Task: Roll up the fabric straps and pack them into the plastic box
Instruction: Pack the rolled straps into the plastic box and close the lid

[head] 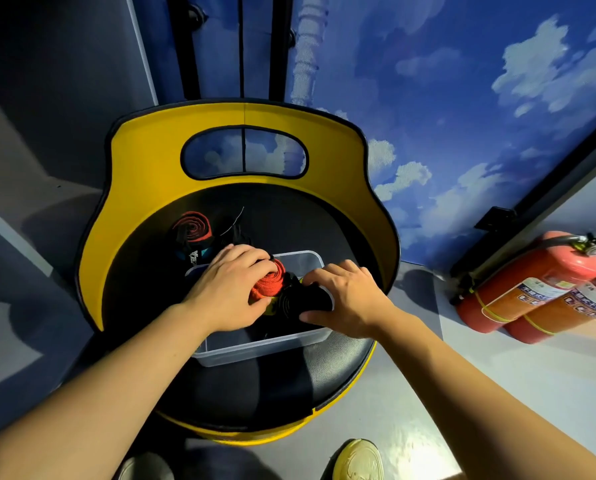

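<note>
Two hands pack rolled straps into a clear box on a round chair seat.

Head view: the plastic box [255,344] stands on the black seat [289,386] of a yellow-backed chair [144,157]. The left hand [230,289] has its fingers curled over a red rolled strap [270,282] inside the box. Just beside it, the right hand [345,297] clamps a black rolled strap [300,303] between thumb and curled fingers, also in the box. Another red-and-black roll [192,233] lies on the seat behind the box, apart from both hands. Two red fire extinguishers [532,285] lean against the wall at right. A pale shoe [358,460] shows at the bottom edge.
</note>
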A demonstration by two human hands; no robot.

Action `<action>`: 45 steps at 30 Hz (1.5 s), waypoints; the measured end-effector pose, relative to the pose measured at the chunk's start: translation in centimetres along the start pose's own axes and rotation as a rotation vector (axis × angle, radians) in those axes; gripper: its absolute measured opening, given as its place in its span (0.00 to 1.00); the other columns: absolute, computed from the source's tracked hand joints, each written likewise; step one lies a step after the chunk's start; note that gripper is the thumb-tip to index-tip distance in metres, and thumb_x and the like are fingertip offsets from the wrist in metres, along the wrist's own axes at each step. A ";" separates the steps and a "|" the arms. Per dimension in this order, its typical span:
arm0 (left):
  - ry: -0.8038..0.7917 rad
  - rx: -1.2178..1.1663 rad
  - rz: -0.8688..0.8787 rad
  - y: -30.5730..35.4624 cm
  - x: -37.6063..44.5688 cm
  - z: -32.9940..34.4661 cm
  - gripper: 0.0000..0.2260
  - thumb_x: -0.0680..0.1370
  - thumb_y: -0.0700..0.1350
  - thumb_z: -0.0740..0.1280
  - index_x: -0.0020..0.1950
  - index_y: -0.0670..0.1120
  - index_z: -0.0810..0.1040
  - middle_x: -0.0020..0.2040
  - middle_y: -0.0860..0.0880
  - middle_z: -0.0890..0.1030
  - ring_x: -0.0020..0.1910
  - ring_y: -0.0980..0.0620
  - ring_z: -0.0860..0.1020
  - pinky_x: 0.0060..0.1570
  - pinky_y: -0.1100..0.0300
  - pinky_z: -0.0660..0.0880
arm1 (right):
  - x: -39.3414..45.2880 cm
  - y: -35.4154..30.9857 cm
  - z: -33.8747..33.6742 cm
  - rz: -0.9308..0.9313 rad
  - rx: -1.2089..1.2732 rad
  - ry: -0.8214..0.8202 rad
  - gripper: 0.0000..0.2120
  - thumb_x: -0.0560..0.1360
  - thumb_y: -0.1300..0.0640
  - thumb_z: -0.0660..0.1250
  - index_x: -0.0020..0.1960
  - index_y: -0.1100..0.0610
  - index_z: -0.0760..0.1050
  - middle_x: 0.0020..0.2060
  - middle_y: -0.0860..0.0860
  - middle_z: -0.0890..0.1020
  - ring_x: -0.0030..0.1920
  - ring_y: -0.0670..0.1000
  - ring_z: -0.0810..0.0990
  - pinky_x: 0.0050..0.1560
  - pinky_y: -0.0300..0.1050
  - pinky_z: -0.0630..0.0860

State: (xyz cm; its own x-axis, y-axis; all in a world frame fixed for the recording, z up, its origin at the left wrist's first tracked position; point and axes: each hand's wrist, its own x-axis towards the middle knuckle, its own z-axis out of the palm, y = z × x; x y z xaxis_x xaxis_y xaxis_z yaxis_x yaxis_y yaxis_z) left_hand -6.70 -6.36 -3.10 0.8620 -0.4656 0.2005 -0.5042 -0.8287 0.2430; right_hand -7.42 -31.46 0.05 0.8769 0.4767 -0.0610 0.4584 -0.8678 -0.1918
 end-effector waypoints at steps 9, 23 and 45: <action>-0.009 -0.047 -0.023 -0.3 -0.5 0.3 0.25 0.72 0.56 0.76 0.67 0.53 0.79 0.71 0.52 0.75 0.71 0.51 0.71 0.77 0.51 0.55 | 0.1 -0.4 0.0 0.055 0.038 -0.007 0.24 0.72 0.33 0.68 0.62 0.44 0.73 0.57 0.47 0.77 0.59 0.53 0.71 0.51 0.47 0.64; -0.045 -0.057 -0.072 0.1 -0.7 0.7 0.28 0.77 0.54 0.72 0.76 0.55 0.69 0.78 0.56 0.64 0.80 0.51 0.58 0.78 0.53 0.49 | 0.0 -1.3 0.1 0.140 0.062 0.006 0.23 0.73 0.36 0.69 0.64 0.44 0.76 0.61 0.47 0.77 0.63 0.53 0.72 0.57 0.50 0.71; -0.015 -0.460 -0.812 -1.9 -6.9 -3.4 0.31 0.73 0.50 0.75 0.75 0.55 0.70 0.70 0.45 0.76 0.60 0.46 0.79 0.64 0.51 0.75 | -1.4 -4.1 0.4 0.338 0.196 -0.033 0.21 0.76 0.44 0.69 0.64 0.53 0.72 0.59 0.54 0.77 0.60 0.56 0.77 0.56 0.48 0.74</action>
State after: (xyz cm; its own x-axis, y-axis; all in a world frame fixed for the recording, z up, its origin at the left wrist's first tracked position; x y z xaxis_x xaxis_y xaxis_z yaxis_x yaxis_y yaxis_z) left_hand -11.89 -0.51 -1.70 0.9586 0.1953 -0.2074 0.2844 -0.6990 0.6561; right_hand -10.59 -28.48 0.58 0.9672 0.1754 -0.1839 0.1053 -0.9351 -0.3383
